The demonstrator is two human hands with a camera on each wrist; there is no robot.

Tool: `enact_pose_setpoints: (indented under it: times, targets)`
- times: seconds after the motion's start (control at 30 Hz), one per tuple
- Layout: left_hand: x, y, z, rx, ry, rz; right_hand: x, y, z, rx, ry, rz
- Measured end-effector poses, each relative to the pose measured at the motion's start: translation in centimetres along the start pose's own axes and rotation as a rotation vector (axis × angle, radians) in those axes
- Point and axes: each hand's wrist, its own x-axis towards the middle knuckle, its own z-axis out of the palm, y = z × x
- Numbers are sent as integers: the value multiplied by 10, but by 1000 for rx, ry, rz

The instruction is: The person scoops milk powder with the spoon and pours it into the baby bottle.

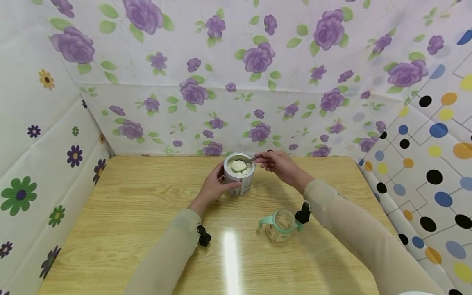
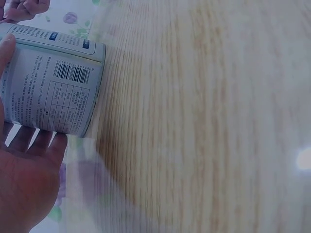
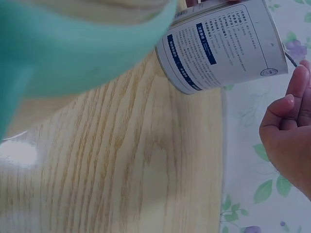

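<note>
Your left hand (image 1: 212, 186) is gripping the can (image 1: 246, 184) near the bench's (image 1: 147, 205) far edge, fingers curling round it. Your right hand (image 1: 279, 164) is pinching the spoon (image 1: 253, 159), white powder (image 1: 239, 165) heaping its bowl inside the rim. You're apparently scooping; lifting would be needing a level spoon.

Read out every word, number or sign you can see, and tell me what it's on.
Nothing reads clearly enough to quote; the print I see is on the powder tin:
Barcode: digits too small.
Printed table: too blurred.
Small print: too blurred.
Dark blue label strips: characters too small.
Round mark: unreadable.
</note>
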Motion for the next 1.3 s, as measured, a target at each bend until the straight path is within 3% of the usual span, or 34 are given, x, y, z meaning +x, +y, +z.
enact_pose_setpoints:
  times: [0.73,1.3]
  targets:
    - [-1,0,-2,18,-1,-26,2,5,-4,160,69,25]
    - [-2,-1,-3,30,-6,-21,-1,8,-10,192,42,39]
